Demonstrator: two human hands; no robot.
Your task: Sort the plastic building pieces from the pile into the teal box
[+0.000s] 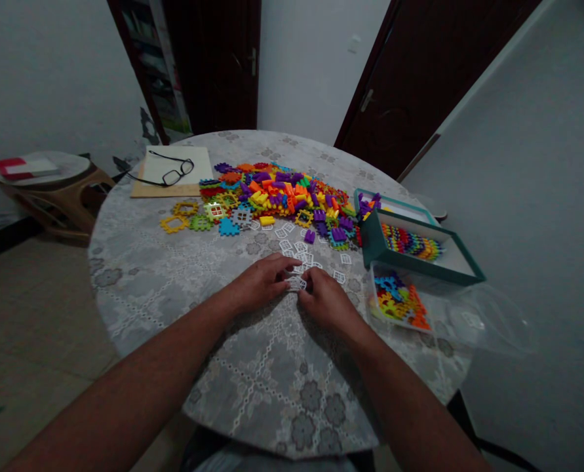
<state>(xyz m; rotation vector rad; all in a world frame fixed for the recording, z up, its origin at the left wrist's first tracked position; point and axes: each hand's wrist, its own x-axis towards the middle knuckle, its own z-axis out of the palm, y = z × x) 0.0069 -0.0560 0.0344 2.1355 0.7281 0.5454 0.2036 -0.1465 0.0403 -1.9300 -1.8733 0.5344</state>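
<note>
Several small white window-shaped pieces (300, 247) lie in front of a large heap of colourful plastic pieces (284, 193). Both hands meet at the near end of the white pieces, around a small group of white window pieces (296, 283). My left hand (267, 280) has its fingers curled against the left side of that group. From the right, my right hand (324, 295) pinches the same group between thumb and fingers. How many pieces are held cannot be made out.
A green box (422, 267) with rows of colourful pieces and a clear tub (375, 308) of loose pieces stand at the right. Black glasses (171, 177) rest on a paper pad (203, 164) at the back left. A clear lid (498, 321) overhangs the right edge.
</note>
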